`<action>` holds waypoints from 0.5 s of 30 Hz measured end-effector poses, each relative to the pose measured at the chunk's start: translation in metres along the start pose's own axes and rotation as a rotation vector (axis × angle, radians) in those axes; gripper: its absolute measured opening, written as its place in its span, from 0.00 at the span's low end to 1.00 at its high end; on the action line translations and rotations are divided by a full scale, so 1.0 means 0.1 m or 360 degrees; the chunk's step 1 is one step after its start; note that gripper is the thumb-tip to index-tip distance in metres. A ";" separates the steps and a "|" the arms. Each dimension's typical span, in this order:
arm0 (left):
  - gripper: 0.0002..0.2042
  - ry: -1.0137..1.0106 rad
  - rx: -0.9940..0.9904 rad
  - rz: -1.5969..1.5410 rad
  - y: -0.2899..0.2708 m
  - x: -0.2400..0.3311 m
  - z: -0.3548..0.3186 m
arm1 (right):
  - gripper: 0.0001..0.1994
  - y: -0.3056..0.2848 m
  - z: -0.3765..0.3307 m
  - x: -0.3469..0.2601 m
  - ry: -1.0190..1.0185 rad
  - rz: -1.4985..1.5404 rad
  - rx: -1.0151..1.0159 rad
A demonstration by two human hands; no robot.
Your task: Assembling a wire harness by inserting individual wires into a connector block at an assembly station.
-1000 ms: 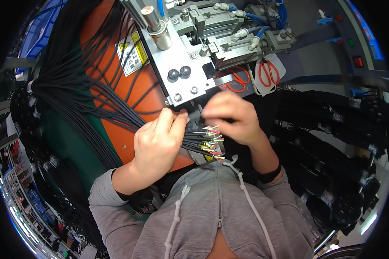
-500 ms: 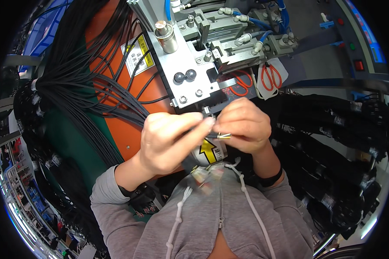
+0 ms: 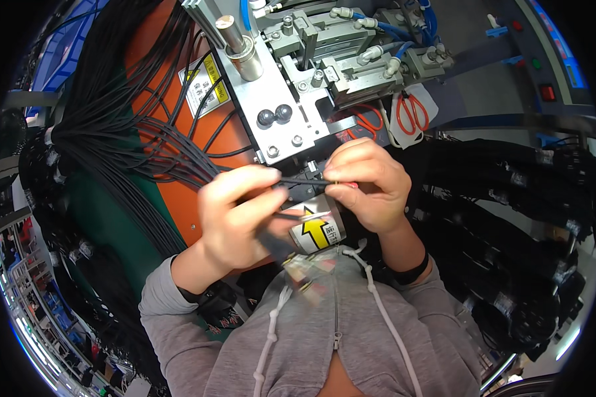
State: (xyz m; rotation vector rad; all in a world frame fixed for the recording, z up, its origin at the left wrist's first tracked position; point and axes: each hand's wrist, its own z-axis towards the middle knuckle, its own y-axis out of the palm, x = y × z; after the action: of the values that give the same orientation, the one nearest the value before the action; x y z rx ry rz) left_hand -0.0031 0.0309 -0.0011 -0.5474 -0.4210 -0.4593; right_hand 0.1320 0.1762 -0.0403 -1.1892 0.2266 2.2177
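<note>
A black cable (image 3: 304, 181) runs across between my two hands, in front of the metal fixture (image 3: 281, 86). My left hand (image 3: 232, 215) is closed round the cable, slightly blurred. Below it hang several more black cable ends (image 3: 298, 261), smeared by motion, with pale and reddish tips. One further cable end (image 3: 311, 216) sticks out from this hand over a label with a yellow arrow (image 3: 316, 231). Thumb and fingers of my right hand (image 3: 372, 184) pinch the stretched cable near its end, where a bit of red shows.
A thick bundle of black cables (image 3: 126, 132) fans over the orange and green surface at left. Red-handled scissors (image 3: 412, 114) lie beyond my right hand. Blue air tubes (image 3: 404, 33) run into the fixture. Dark wrapped cable bundles (image 3: 503, 198) hang at right.
My hands have moved apart, the left one leftward, and the cable now shows stretched between them. The view has shifted slightly, and the hanging cable ends have swung.
</note>
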 end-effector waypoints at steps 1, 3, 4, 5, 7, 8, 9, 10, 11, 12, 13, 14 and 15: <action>0.12 -0.0002 0.0000 0.0001 0.01 0.01 -0.01 | 0.12 0.05 0.00 -0.02 -0.0004 0.0060 0.0037; 0.11 0.0022 -0.0299 0.0243 0.03 0.01 -0.04 | 0.13 0.16 0.01 -0.05 -0.0013 0.0176 0.0113; 0.11 0.0036 -0.0448 0.0362 0.03 0.01 -0.04 | 0.13 0.20 0.00 -0.06 -0.0014 0.0173 0.0114; 0.11 0.0038 -0.0447 0.0359 0.04 0.01 -0.05 | 0.13 0.25 -0.01 -0.07 -0.0031 0.0103 0.0209; 0.10 -0.0013 -0.0398 0.0308 0.03 0.02 -0.06 | 0.14 0.32 -0.02 -0.08 -0.0066 -0.0028 0.0390; 0.10 -0.0038 -0.0373 0.0281 0.03 0.03 -0.06 | 0.14 0.32 0.00 -0.09 -0.0066 -0.0027 0.0388; 0.10 -0.0039 -0.0372 0.0282 0.03 0.02 -0.06 | 0.14 0.30 0.03 -0.12 -0.0102 -0.0164 0.0367; 0.10 -0.0033 -0.0358 0.0286 0.03 0.02 -0.06 | 0.13 0.28 0.06 -0.15 -0.0138 -0.0302 0.0346; 0.09 -0.0027 -0.0343 0.0286 0.03 0.02 -0.06 | 0.12 0.26 0.07 -0.17 -0.0171 -0.0443 0.0323; 0.08 -0.0023 -0.0328 0.0286 0.04 0.02 -0.07 | 0.12 0.24 0.06 -0.17 -0.0169 -0.0444 0.0320; 0.08 -0.0027 -0.0327 0.0284 0.03 0.03 -0.07 | 0.11 0.21 0.05 -0.17 -0.0063 -0.0349 0.0232; 0.08 -0.0044 -0.0373 0.0284 0.03 0.03 -0.06 | 0.11 0.18 0.03 -0.17 0.0043 -0.0254 0.0145; 0.09 -0.0061 -0.0420 0.0284 0.02 0.04 -0.06 | 0.10 0.17 0.02 -0.17 0.0149 -0.0158 0.0057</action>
State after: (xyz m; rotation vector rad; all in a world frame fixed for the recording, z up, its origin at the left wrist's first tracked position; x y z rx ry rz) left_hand 0.0030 0.0281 -0.0043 -0.8429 -0.3463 -0.3346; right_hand 0.1275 0.1558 -0.0272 -1.2589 0.2394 2.0670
